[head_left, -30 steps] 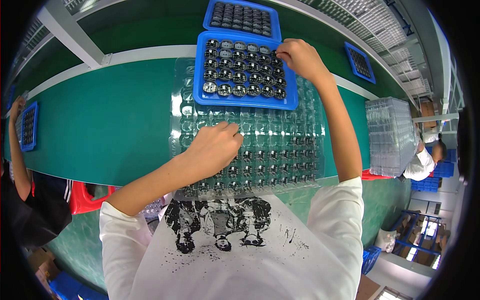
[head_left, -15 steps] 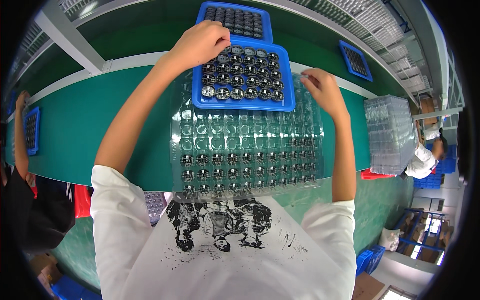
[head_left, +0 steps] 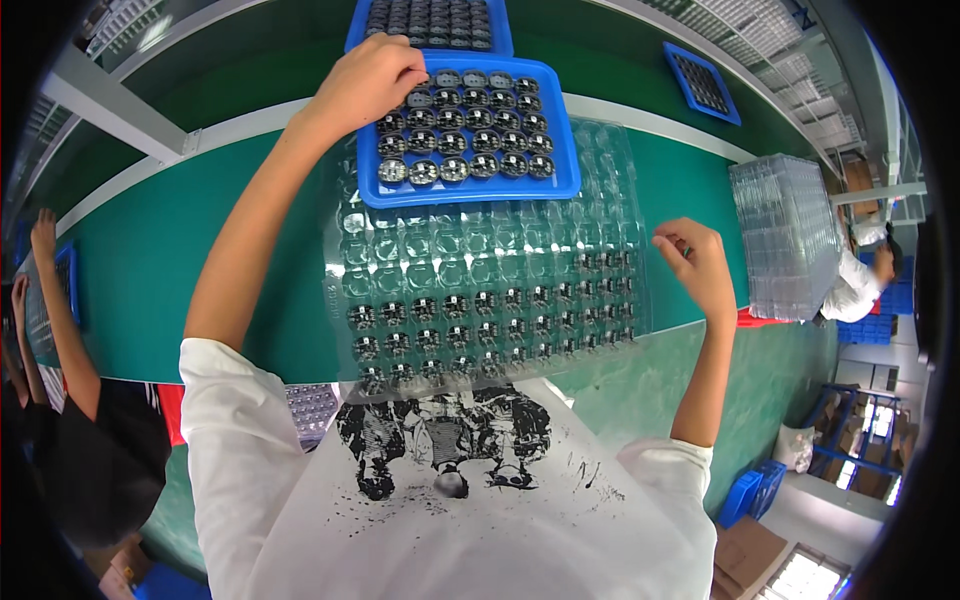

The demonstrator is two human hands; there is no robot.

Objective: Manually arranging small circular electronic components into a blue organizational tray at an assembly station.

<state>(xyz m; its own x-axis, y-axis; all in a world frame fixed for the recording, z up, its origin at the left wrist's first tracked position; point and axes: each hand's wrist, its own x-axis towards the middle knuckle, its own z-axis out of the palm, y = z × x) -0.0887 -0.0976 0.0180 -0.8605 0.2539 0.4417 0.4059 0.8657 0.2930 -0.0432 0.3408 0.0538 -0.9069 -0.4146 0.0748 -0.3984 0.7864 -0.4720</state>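
A blue tray (head_left: 470, 192) holds rows of small round dark-and-silver parts (head_left: 453, 143). It rests over the far half of a clear plastic blister tray (head_left: 400, 246), whose near rows and right-hand pockets carry small dark components (head_left: 455, 306). My left hand (head_left: 368, 84) is closed in a pinch at the blue tray's far left corner; whatever its fingertips grip is hidden. Just off the blister tray's right edge hovers my right hand (head_left: 698, 262), its fingers curled together, and what lies between them is too small to make out.
Behind the blue tray stands another filled blue tray (head_left: 430, 25); a further one (head_left: 702, 84) sits far right. Stacked clear blister trays (head_left: 785, 240) rise at the green table's right end. Co-workers' arms (head_left: 62, 290) show at left; another person (head_left: 855, 285) is at right.
My right hand has come down and outward from beside the blue tray, its fingers curling. My left hand stays at the tray's far left corner. The whole view has shifted slightly.
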